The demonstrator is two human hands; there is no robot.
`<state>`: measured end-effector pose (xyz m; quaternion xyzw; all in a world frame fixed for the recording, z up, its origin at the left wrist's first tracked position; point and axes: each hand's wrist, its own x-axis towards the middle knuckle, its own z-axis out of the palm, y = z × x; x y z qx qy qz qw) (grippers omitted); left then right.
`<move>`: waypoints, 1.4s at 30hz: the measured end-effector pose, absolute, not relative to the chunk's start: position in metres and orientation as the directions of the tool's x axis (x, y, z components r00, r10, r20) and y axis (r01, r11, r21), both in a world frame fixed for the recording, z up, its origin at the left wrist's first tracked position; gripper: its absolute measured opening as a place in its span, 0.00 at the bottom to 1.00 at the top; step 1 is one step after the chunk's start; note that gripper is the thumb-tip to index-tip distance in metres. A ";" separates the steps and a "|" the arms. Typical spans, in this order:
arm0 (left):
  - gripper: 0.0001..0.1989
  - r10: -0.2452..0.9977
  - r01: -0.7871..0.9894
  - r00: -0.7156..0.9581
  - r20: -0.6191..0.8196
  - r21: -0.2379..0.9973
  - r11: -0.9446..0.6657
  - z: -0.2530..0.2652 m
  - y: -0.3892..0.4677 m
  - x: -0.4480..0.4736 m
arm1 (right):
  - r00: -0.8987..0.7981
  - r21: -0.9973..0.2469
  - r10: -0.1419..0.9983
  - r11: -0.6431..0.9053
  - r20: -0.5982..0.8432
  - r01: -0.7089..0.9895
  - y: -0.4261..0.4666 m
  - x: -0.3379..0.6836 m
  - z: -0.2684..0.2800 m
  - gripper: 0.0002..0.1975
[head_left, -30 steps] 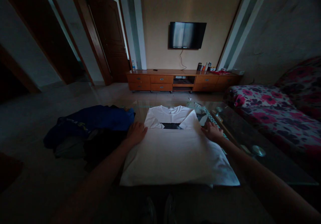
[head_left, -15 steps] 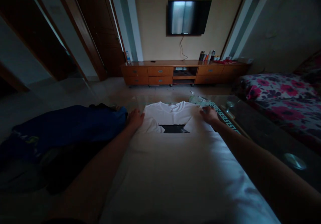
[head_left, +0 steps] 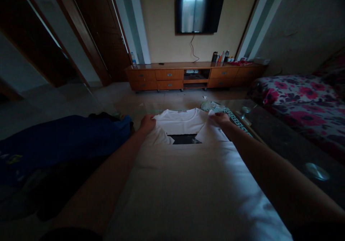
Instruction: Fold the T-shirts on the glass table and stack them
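Note:
A white T-shirt [head_left: 183,183] lies spread out in front of me, its neckline at the far end. A dark patterned area [head_left: 183,139] shows across its upper part, between the turned-in sleeves. At the far left shoulder, my left hand [head_left: 147,123] grips the fabric with its fingers closed. Opposite it, my right hand [head_left: 219,118] pinches the far right shoulder, and a small corner of cloth stands up at its fingertips. Both arms reach forward along the shirt's sides.
Dark blue clothing [head_left: 67,136] is heaped on the left. Right of the shirt, a glass table [head_left: 285,140] carries a bordered cloth or mat [head_left: 237,122]. Beyond stand a wooden TV cabinet [head_left: 168,74] and a flowered sofa [head_left: 302,90]. A television [head_left: 200,13] hangs on the wall.
Both hands have closed on the shirt's shoulders, where they lay on the cloth before. The right shoulder fabric is now lifted slightly. The view has tilted a little downward.

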<state>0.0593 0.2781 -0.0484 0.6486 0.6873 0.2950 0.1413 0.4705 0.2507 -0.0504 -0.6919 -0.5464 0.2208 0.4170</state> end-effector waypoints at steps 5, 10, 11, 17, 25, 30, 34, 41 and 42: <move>0.10 0.956 0.658 -0.103 0.276 0.739 -0.143 -0.008 0.251 0.066 | 0.308 -0.920 0.945 -0.018 0.112 0.391 0.220 0.462 -0.001 0.16; 0.09 0.944 0.375 0.007 0.330 0.874 -0.308 0.026 0.176 0.056 | 0.150 -0.938 0.960 0.184 0.235 0.293 0.141 0.470 0.038 0.23; 0.11 0.948 0.368 0.036 0.316 0.878 -0.306 0.027 0.156 0.050 | 0.111 -0.928 0.962 0.205 0.250 0.313 0.119 0.474 0.039 0.24; 0.14 0.972 0.575 0.187 0.144 0.786 -0.227 0.001 0.035 0.006 | -0.050 -0.729 0.980 0.175 0.191 0.661 -0.008 0.502 0.000 0.12; 0.20 0.928 0.823 0.344 0.143 0.430 -0.371 -0.010 -0.036 0.020 | -0.022 -0.376 0.999 0.029 0.024 0.926 -0.053 0.463 -0.013 0.30; 0.27 0.931 0.840 0.356 0.087 0.408 -0.359 -0.002 -0.044 0.039 | 0.092 -0.323 0.996 -0.093 -0.020 0.942 -0.048 0.423 -0.007 0.31; 0.28 0.950 0.858 0.304 0.070 0.414 -0.305 -0.004 -0.039 0.044 | 0.200 -0.322 0.979 -0.180 0.029 0.930 -0.047 0.408 -0.011 0.31; 0.23 0.962 0.885 0.259 0.089 0.376 -0.273 -0.010 -0.024 0.062 | 0.191 -0.379 0.981 -0.188 -0.032 0.906 -0.044 0.404 -0.015 0.20; 0.23 0.958 0.881 0.276 0.081 0.377 -0.286 -0.009 -0.023 0.064 | 0.199 -0.402 0.980 -0.187 -0.011 0.897 -0.044 0.404 -0.014 0.18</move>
